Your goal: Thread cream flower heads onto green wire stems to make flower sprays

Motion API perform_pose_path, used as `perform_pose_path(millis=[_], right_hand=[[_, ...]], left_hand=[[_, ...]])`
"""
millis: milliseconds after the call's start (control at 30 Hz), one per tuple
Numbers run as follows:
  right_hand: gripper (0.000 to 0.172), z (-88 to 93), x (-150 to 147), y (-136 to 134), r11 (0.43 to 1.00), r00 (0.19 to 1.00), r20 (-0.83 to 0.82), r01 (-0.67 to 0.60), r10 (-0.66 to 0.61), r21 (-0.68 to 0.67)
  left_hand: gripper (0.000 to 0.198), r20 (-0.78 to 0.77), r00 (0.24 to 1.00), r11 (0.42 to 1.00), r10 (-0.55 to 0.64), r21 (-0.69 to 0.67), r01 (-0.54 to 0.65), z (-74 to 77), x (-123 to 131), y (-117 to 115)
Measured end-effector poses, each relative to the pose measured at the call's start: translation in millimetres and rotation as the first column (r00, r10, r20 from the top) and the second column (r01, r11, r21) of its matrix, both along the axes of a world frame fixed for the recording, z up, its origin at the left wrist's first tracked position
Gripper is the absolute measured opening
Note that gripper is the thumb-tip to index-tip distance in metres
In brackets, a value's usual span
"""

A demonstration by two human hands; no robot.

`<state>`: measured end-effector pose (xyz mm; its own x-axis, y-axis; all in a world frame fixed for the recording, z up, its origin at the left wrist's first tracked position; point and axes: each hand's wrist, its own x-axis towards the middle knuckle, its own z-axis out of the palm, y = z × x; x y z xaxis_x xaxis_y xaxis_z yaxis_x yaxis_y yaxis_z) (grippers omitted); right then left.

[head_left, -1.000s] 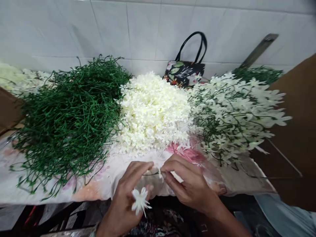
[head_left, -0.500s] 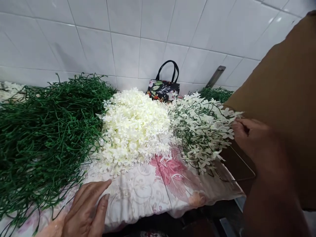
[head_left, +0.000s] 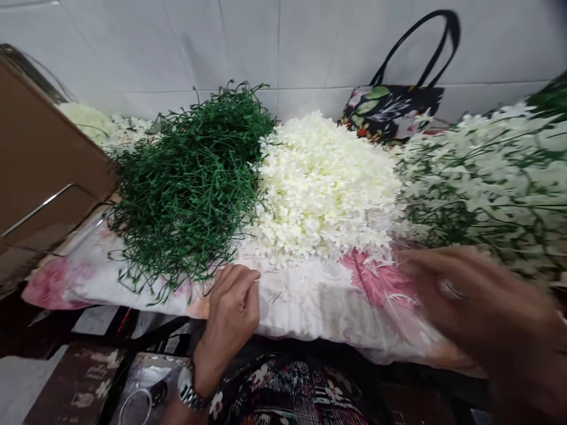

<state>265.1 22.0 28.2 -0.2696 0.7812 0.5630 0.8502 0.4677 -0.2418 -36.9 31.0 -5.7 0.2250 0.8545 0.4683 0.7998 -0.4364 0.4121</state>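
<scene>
My left hand (head_left: 234,301), with a watch (head_left: 189,386) on its wrist, is at the front edge of the green plastic stems (head_left: 190,177). Its fingers are curled in, thumb against forefinger; what they hold, if anything, is too small to make out. Right of the stems lies a heap of loose white artificial blossoms (head_left: 328,189). My right hand (head_left: 469,289) is smeared by motion over the cloth's pink flower print, so its grip is unclear. Behind it, at the right, are green stems fitted with white blossoms (head_left: 496,183).
A floral cloth (head_left: 301,301) covers the work surface. At the back stands a black flowered handbag (head_left: 394,109) against the tiled wall (head_left: 248,41). Brown cardboard (head_left: 44,141) rises at the left, with more pale blossoms (head_left: 88,121) behind it.
My view has swung left. My right hand has come away from the blossomed stems towards the middle. My left hand, earlier with fingers extended over the cloth, is now curled beside the green stems.
</scene>
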Motion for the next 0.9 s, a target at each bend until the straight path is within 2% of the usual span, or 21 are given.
perform_pose_path(millis=[67, 133, 300, 533, 733, 833, 900], right_hand=[[0.013, -5.8, -40, 8, 0.988, 0.985, 0.083, -0.155, 0.152, 0.029], [0.014, -9.6, -70, 18, 0.960, 0.953, 0.120, -0.279, 0.279, -0.014], [0.024, -13.7, -105, 41, 0.927, 0.912, 0.175, -0.352, 0.371, -0.131], [0.025, -14.1, -121, 54, 0.963, 0.914, 0.317, -0.212, 0.255, -0.164], [0.025, -17.5, -106, 47, 0.964, 0.934, 0.268, -0.187, 0.234, -0.190], [0.025, -18.8, -99, 42, 0.961, 0.941, 0.226, -0.211, 0.250, -0.180], [0.025, -18.3, -99, 41, 0.958, 0.940, 0.212, -0.233, 0.266, -0.168]], left_hand=[[0.022, -0.047, 0.999, 0.999, 0.009, -0.041, -0.011, 0.4, 3, 0], [0.023, -0.083, 0.996, 0.997, 0.018, -0.070, -0.024, 1.3, 4, 2], [0.020, -0.226, 0.974, 0.990, -0.017, -0.142, -0.016, 6.6, 8, 8], [0.019, -0.279, 0.960, 0.993, -0.033, -0.116, 0.001, 11.2, 24, 22], [0.021, -0.288, 0.957, 0.994, -0.044, -0.105, 0.015, 6.5, 36, 29], [0.021, -0.151, 0.988, 0.997, -0.026, -0.078, 0.014, 7.5, 29, 26], [0.019, 0.073, 0.997, 0.997, -0.004, -0.078, 0.010, 8.7, 21, 21]])
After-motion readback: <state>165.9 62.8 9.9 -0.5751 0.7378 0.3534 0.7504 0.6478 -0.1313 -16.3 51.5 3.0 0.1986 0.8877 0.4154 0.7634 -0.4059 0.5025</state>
